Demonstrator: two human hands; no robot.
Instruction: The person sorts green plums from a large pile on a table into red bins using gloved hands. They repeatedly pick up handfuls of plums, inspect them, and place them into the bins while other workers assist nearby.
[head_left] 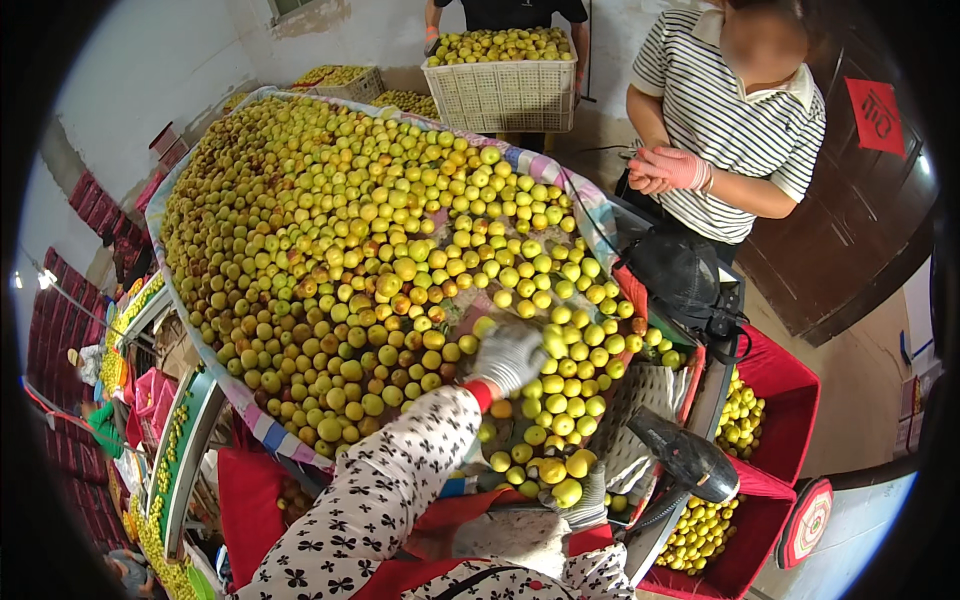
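Below pale walls [150, 70], a cloth rim [240, 395] is circling the yellow-green fruits [405, 268] mid-frame, maybe to stop rolling. We are resting our left hand [508, 357] on them and our right hand [588, 508] by 1 lower fruit [566, 492]; we aren't seeing either grip enough to tell.

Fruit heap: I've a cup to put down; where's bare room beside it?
Whitish cloth between the fruit heap and black hair dryer looks bare; small gaps show beyond the left hand. The heap's left side is packed.
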